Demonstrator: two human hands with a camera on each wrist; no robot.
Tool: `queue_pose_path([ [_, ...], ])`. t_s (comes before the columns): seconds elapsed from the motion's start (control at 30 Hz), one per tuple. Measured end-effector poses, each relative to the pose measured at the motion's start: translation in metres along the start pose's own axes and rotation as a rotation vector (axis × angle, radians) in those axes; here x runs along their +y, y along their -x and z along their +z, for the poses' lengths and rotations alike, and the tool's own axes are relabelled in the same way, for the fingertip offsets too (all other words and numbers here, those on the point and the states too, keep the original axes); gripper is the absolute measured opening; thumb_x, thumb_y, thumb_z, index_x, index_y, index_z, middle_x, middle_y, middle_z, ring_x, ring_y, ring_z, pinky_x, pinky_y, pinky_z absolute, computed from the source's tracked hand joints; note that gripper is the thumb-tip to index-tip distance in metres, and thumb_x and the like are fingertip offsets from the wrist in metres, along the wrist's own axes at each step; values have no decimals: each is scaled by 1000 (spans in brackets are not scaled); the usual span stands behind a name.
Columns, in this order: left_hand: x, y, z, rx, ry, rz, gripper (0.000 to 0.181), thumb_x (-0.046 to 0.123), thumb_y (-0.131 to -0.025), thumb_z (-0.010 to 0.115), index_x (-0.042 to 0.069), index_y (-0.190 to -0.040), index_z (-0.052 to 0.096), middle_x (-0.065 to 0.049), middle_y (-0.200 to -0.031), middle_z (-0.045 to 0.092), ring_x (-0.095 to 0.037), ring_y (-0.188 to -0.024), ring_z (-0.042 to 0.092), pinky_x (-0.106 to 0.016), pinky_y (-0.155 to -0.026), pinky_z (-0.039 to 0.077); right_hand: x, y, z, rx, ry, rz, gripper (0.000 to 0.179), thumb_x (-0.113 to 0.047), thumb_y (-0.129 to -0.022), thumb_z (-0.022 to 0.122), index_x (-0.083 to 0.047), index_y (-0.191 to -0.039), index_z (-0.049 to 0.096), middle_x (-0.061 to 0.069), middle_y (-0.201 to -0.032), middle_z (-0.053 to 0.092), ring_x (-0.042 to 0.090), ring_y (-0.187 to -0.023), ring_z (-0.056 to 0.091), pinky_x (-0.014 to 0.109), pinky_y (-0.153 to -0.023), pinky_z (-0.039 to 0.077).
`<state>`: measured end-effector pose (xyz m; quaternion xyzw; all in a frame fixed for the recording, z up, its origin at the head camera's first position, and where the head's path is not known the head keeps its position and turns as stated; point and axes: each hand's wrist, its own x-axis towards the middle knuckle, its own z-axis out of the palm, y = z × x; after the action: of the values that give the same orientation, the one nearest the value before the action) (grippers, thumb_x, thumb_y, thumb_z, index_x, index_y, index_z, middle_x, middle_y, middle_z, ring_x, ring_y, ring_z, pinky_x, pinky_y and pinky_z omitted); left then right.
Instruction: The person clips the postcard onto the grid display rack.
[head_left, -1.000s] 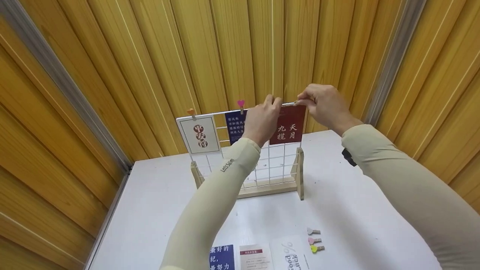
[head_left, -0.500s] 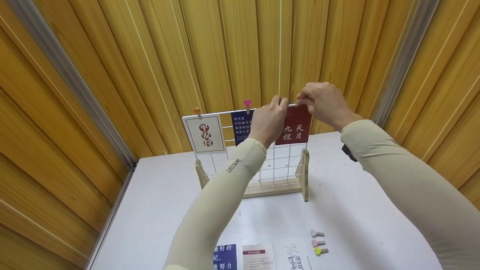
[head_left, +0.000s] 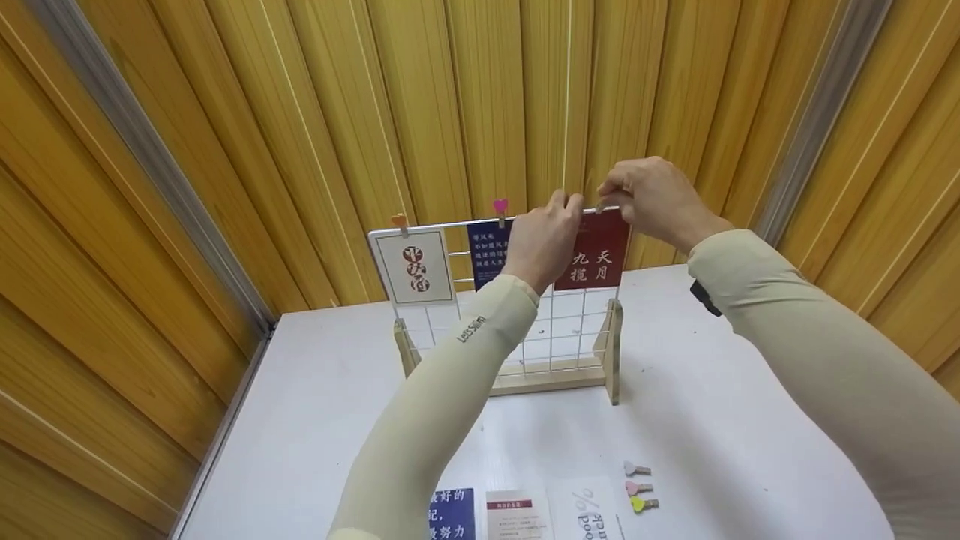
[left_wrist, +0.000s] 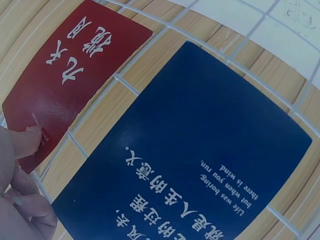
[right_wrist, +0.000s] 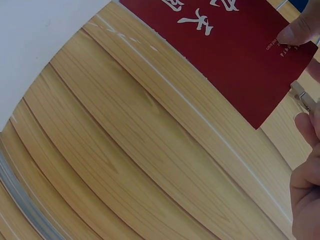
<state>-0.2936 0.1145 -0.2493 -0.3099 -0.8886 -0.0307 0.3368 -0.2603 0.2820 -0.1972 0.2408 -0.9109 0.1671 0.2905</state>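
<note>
Left hand (left_wrist: 22, 185): at the lower left edge, thumb on the face of the red card (left_wrist: 67, 95) near one corner, curled fingers showing past its edge
Red card: large white characters, tiny print at the thumb tip
Blue card (left_wrist: 185, 135): apart from the red one, white characters, plus "Life was boring, but when you run, there is wind."
Wire grid (left_wrist: 126, 85): white, behind both cards
Wood-grain panels (left_wrist: 100, 135): beyond the grid
Counter (left_wrist: 285, 47): white, upper right

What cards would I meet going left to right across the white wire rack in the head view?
White rectangular card with red circular designs, blue rectangular card with white writing, dark red rectangular card with white characters.
</note>
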Motion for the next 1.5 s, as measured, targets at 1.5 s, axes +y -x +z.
queue_pose_path([
  [1.5,11,8,4,83,26,1,15,7,-94,58,10,-107,63,-2,-98,58,-13,-63,62,-28,-53,55,2,-6,-11,-127,11,25,12,11,-86,68,1,-87,74,15,-87,70,34,-84,62,50,-82,51],
])
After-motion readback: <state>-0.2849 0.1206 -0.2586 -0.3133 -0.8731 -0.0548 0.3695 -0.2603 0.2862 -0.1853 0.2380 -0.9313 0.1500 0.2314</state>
